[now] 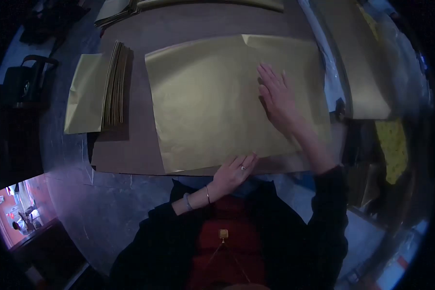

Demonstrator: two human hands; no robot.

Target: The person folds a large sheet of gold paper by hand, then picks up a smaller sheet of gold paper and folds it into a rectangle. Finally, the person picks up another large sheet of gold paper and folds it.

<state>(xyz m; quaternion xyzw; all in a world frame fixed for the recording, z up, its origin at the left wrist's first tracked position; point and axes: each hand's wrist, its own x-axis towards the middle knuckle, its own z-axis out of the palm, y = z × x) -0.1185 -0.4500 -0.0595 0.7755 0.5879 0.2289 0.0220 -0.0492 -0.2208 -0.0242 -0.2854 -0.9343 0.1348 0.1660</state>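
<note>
A large sheet of yellowish-brown paper (198, 101) lies spread over the brown work surface (125, 157), with a small crease at its top edge. My right hand (278, 99) is over the right part of the sheet, its fingers stretched out and pointing away from me. At the sheet's near edge is my left hand (234, 173), which wears a ring; its fingertips rest on the paper's border and its fingers are spread, gripping nothing visible.
A stack of folded paper (115, 87) stands left of the sheet, beside another folded piece (84, 94). More paper (116, 12) lies at the far edge. A long brown roll or board (360, 67) is at the right. A dark case with a handle (26, 82) sits far left.
</note>
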